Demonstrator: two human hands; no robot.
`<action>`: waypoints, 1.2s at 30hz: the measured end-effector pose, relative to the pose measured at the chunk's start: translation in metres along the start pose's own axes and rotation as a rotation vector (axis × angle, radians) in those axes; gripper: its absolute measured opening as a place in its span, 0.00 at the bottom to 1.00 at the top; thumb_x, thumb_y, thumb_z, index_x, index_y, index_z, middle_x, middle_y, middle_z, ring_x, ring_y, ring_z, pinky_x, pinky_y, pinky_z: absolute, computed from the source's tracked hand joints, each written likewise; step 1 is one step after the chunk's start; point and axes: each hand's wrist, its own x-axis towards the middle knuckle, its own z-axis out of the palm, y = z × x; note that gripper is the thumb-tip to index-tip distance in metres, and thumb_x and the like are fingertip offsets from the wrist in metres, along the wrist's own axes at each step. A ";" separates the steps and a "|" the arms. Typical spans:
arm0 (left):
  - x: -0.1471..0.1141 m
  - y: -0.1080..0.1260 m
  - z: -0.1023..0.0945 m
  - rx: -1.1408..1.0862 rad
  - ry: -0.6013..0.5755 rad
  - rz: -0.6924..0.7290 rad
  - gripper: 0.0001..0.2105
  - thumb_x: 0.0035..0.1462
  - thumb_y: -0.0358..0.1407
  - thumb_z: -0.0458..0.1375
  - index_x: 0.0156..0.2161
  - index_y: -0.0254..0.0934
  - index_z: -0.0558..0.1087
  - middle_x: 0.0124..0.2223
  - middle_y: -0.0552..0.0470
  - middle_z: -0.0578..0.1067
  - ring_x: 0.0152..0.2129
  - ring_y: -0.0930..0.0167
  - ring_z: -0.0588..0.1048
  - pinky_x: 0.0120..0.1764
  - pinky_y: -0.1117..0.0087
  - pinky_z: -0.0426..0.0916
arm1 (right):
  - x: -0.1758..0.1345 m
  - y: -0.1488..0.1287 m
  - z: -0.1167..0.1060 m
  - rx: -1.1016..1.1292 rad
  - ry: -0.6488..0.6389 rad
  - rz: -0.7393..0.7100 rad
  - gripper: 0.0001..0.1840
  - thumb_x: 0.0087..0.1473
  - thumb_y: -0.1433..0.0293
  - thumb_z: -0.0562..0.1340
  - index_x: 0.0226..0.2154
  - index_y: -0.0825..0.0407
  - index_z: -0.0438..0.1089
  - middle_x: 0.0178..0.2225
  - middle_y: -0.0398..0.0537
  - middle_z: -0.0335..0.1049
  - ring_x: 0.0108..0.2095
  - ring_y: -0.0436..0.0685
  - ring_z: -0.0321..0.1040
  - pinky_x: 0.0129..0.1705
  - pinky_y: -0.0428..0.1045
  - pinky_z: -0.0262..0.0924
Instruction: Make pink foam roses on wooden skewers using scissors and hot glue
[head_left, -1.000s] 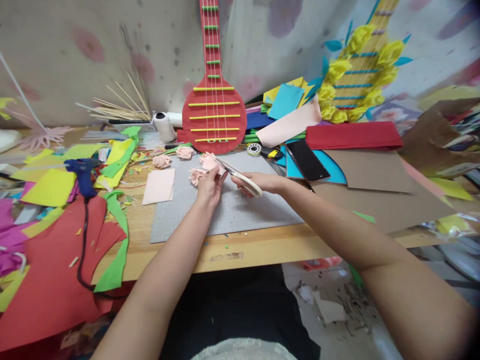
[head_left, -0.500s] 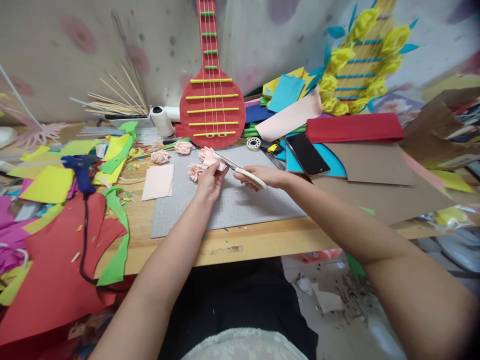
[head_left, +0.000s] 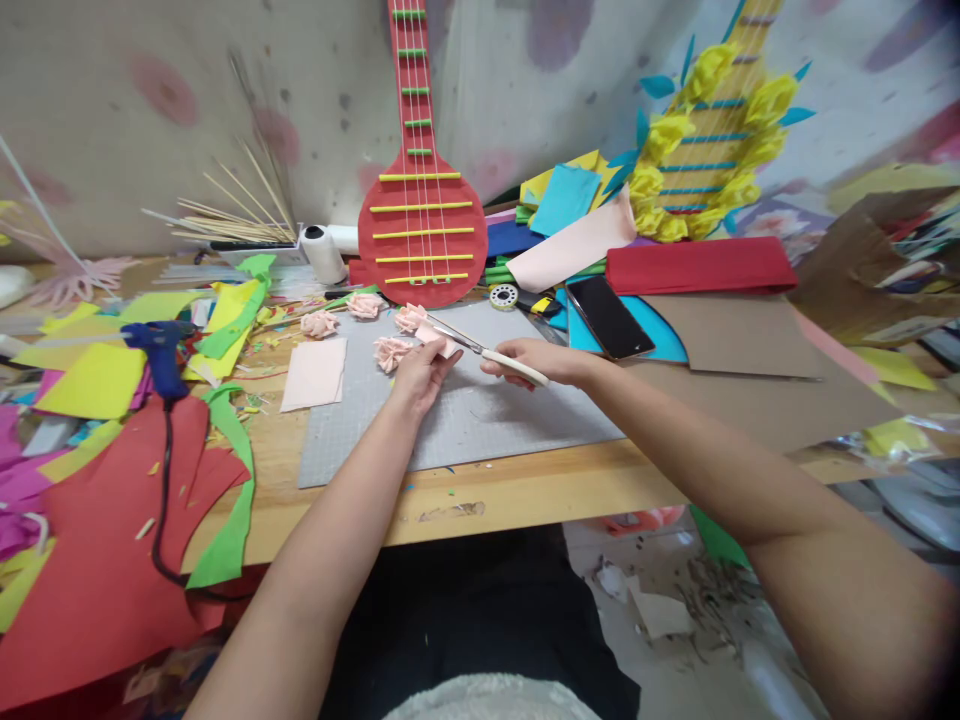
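Observation:
My left hand (head_left: 422, 376) pinches a small piece of pale pink paper (head_left: 438, 340) above the grey cutting mat (head_left: 480, 425). In my right hand (head_left: 532, 362) is a pair of scissors (head_left: 517, 366) with white handles, its blades parted and pointing left at the paper. Several crinkled pink paper flowers lie beyond and left of my left hand, among them one flower (head_left: 391, 353) close to my fingers and another (head_left: 319, 323) farther left. A small stack of pink paper squares (head_left: 313, 374) rests at the mat's left edge.
A red paper lute (head_left: 424, 235) leans on the wall behind the mat; a yellow-flowered one (head_left: 701, 150) stands right. A blue glue gun (head_left: 161, 355) sits among paper scraps at left. A phone (head_left: 609, 316) and brown cardboard (head_left: 742, 335) lie at right.
The scissors and my right hand have shifted slightly right, and the blades have parted more. The pink paper in my left hand now shows more plainly. The view has tilted a little.

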 end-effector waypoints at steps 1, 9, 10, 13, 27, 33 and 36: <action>0.000 0.000 -0.001 0.013 -0.010 -0.003 0.05 0.46 0.22 0.57 0.23 0.31 0.70 0.24 0.55 0.71 0.23 0.79 0.70 0.43 0.66 0.72 | -0.001 0.000 -0.001 0.002 0.000 0.004 0.26 0.41 0.47 0.62 0.24 0.53 0.59 0.15 0.37 0.55 0.15 0.43 0.53 0.16 0.43 0.50; -0.006 0.001 0.002 0.107 -0.059 -0.003 0.05 0.44 0.24 0.60 0.21 0.31 0.69 0.22 0.55 0.70 0.21 0.79 0.68 0.44 0.62 0.71 | -0.008 0.006 -0.004 -0.007 -0.001 0.019 0.27 0.39 0.47 0.63 0.23 0.53 0.58 0.15 0.36 0.54 0.14 0.43 0.52 0.16 0.43 0.48; -0.006 0.002 0.002 0.122 -0.066 0.002 0.05 0.44 0.24 0.60 0.21 0.31 0.69 0.22 0.55 0.70 0.21 0.79 0.68 0.43 0.62 0.71 | -0.008 0.007 -0.004 -0.012 -0.004 0.011 0.27 0.40 0.47 0.62 0.23 0.53 0.58 0.15 0.36 0.54 0.14 0.43 0.52 0.16 0.43 0.48; -0.005 0.001 0.000 0.163 -0.094 0.022 0.04 0.43 0.24 0.60 0.22 0.31 0.70 0.23 0.54 0.71 0.22 0.78 0.69 0.42 0.63 0.72 | -0.010 0.008 -0.005 -0.037 -0.031 -0.020 0.26 0.42 0.47 0.61 0.23 0.53 0.57 0.15 0.36 0.55 0.15 0.43 0.52 0.16 0.42 0.48; -0.007 -0.004 -0.001 0.243 -0.169 0.010 0.05 0.38 0.26 0.63 0.24 0.31 0.70 0.26 0.53 0.72 0.25 0.76 0.70 0.41 0.64 0.71 | -0.004 0.013 -0.001 -0.015 -0.075 -0.114 0.24 0.46 0.49 0.58 0.26 0.54 0.58 0.18 0.37 0.56 0.17 0.44 0.53 0.19 0.42 0.50; -0.008 -0.001 -0.002 0.284 -0.201 -0.011 0.04 0.39 0.27 0.62 0.23 0.31 0.70 0.25 0.53 0.72 0.23 0.77 0.69 0.39 0.65 0.72 | -0.004 0.017 -0.004 0.006 -0.045 -0.081 0.25 0.44 0.49 0.61 0.24 0.54 0.58 0.16 0.36 0.55 0.15 0.43 0.52 0.17 0.42 0.48; -0.008 0.000 -0.002 0.288 -0.217 -0.047 0.04 0.39 0.27 0.62 0.23 0.31 0.70 0.25 0.53 0.72 0.23 0.78 0.69 0.37 0.67 0.72 | -0.005 0.017 -0.005 0.021 -0.036 -0.058 0.25 0.42 0.49 0.62 0.23 0.53 0.57 0.15 0.35 0.54 0.14 0.43 0.51 0.16 0.42 0.48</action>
